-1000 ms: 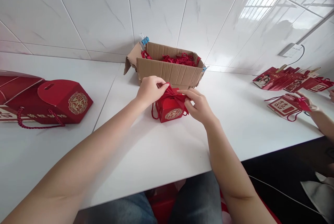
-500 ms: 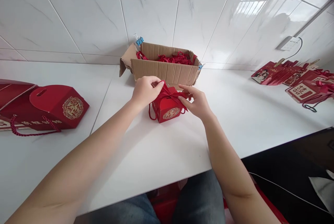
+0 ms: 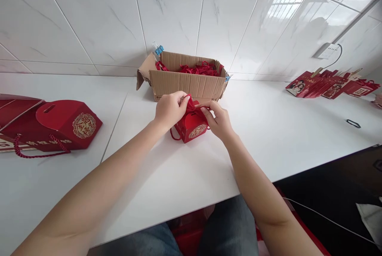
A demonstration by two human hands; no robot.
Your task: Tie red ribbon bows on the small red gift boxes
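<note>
A small red gift box (image 3: 193, 128) with a round gold emblem stands on the white table in front of me. Across its top runs a red ribbon (image 3: 191, 107), gathered into a bow. My left hand (image 3: 170, 109) pinches the ribbon at the upper left of the bow between thumb and fingertips. On the other side, my right hand (image 3: 219, 120) has thumb and forefinger closed on the ribbon near the knot. Parts of the knot and the ribbon's right end are hidden by my fingers. A twisted red cord handle (image 3: 175, 136) hangs at the box's left side.
Behind the gift box is a cardboard box (image 3: 186, 84) of red ribbons, with blue binder clips (image 3: 159, 50) at its corners. Larger red boxes (image 3: 64, 125) lie at the left. Several red gift bags (image 3: 306, 84) and a small dark loop (image 3: 353, 123) are at the right.
My right hand has moved left, closer to the knot, and its fingers have closed on the ribbon. At the far right, a red box near the dark loop has left its spot.
</note>
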